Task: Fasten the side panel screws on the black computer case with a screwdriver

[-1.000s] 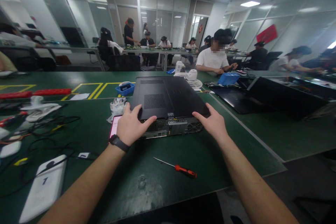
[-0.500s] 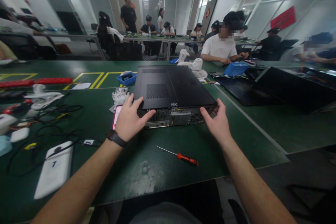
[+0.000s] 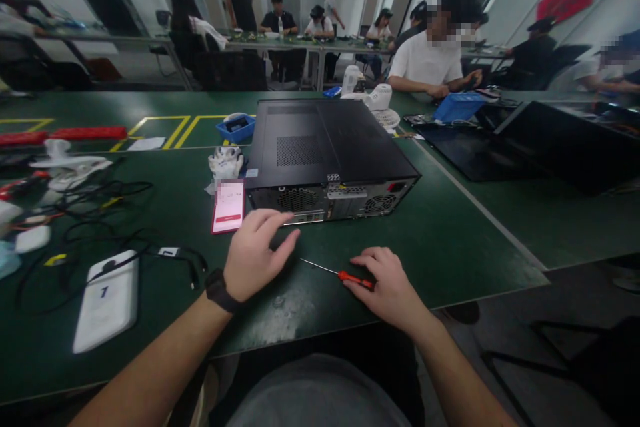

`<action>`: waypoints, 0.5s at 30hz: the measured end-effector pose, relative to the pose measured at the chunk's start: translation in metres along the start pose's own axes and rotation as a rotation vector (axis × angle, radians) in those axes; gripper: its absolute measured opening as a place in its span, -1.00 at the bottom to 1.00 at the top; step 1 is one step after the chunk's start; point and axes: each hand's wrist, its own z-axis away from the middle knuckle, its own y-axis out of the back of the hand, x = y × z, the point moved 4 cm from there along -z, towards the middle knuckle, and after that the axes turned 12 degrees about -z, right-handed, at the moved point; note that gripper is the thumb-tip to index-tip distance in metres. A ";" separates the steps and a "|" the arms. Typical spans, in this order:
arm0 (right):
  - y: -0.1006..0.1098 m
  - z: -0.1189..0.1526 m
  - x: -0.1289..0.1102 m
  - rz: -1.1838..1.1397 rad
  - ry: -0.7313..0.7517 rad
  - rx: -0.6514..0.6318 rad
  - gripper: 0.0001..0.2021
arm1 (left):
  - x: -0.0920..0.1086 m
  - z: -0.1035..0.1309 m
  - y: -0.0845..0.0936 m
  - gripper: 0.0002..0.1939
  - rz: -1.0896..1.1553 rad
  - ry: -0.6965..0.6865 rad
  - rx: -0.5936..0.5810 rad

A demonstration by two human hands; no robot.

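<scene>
A black computer case [image 3: 325, 140] lies flat on the green table [image 3: 440, 233], its rear panel with vents and a fan grille facing me. Just in front of its left part is my left hand [image 3: 257, 250], fingers apart and holding nothing. My right hand [image 3: 385, 280] is at the red handle of a screwdriver [image 3: 350, 278], thumb and fingers spread on either side of it; whether they touch the handle is unclear. The screwdriver's shaft points left. A phone [image 3: 229, 207] with a lit screen lies left of the case, beside white gloves [image 3: 226, 162].
On the left lie black cables [image 3: 135, 233], a white power bank [image 3: 107, 300] and red bundles [image 3: 87, 133]. Behind the gloves stands a blue tray [image 3: 236, 128]. A white fan [image 3: 383, 107], black panels [image 3: 475, 147] and a seated person [image 3: 427, 60] are at the back right.
Both hands have left the case and moved down toward me, my right hand to the screwdriver. The view has shifted, and the phone shows more fully.
</scene>
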 end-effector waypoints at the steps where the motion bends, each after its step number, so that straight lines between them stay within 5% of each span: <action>1: -0.004 0.001 -0.001 0.015 0.002 -0.024 -0.75 | 0.003 0.004 -0.008 -0.82 0.058 -0.033 -0.139; 6: -0.015 -0.001 -0.004 -0.001 0.021 -0.051 -0.83 | 0.013 0.027 -0.045 -0.80 0.049 -0.086 -0.658; 15: -0.022 0.002 -0.001 -0.009 0.041 0.049 -0.83 | 0.022 0.034 -0.064 -0.81 0.032 -0.153 -0.756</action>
